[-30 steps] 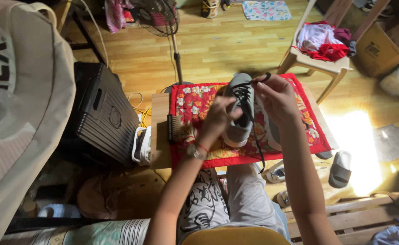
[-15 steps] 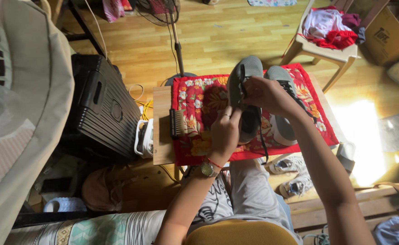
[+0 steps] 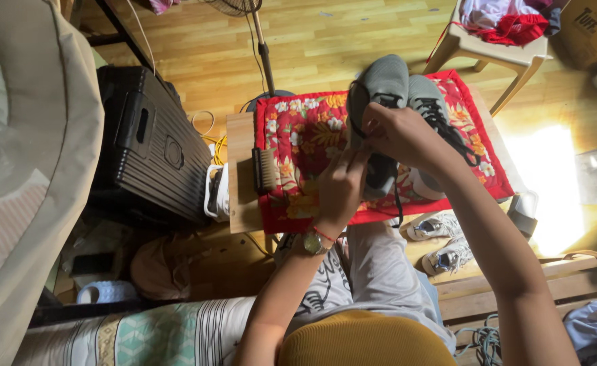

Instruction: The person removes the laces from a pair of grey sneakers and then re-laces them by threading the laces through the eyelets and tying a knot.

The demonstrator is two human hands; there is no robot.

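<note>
Both hands work one grey sneaker [image 3: 380, 102] mid-surface: left hand [image 3: 342, 186] pinches its side, right hand [image 3: 400, 135] closed on the black lace [image 3: 396, 203]. Second sneaker [image 3: 430, 108] alongside; brush [image 3: 266, 171] near left edge.

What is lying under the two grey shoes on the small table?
Under the grey shoes lies a red flowered cloth, spread over a wooden table. The left hand and right hand cover the near shoe's middle, so the cloth there cannot be seen.
</note>
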